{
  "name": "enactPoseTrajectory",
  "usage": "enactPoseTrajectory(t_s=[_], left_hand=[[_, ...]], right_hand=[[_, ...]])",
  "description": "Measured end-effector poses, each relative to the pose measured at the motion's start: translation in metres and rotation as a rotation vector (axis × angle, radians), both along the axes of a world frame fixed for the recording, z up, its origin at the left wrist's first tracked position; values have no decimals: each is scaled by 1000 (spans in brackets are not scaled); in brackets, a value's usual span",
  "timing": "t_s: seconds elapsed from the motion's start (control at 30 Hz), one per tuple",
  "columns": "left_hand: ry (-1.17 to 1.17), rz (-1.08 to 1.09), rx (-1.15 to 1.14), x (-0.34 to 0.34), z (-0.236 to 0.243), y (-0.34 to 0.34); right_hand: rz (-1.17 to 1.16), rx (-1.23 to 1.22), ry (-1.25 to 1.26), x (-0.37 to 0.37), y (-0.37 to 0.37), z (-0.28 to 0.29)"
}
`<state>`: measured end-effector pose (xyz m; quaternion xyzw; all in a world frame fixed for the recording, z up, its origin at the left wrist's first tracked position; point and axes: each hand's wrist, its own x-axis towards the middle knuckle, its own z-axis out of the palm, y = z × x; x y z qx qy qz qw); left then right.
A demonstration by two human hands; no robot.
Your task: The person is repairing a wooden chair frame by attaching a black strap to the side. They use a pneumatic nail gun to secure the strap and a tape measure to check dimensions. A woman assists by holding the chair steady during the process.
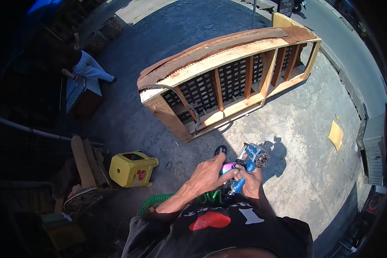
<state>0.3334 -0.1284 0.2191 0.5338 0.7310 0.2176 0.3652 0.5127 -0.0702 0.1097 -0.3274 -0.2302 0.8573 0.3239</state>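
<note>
Tool (256, 154), blue and gun-shaped, is before the person's torso (232, 234): likely heavy, stiff, best taken by its handle (238, 185), where the right grip (252, 180) is wrapped closed. Left grip (208, 172) curls around a shiny pink-purple piece (226, 168). Beyond, a wooden frame (228, 109) rests on concrete (307, 142).

Both hands (207, 173) (251, 182) are at a blue tool (254, 152), probably a nailer.

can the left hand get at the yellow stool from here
Probably not without stepping over: the left hand looks occupied with a pink-purple object, and the yellow stool stands low, off to the left.
</note>
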Motion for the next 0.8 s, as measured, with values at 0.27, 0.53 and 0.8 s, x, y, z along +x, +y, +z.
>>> enactPoseTrajectory(t_s=[0.27,0.53,0.8], left_hand=[[76,-265,116,-29,-64,100],[-233,-347,-444,-156,-46,323],[460,-535,-61,-173,7,638]], right_hand=[[-175,-105,-58,26,142,35],[-757,166,-132,103,315,78],[-1011,8,-236,155,386,42]])
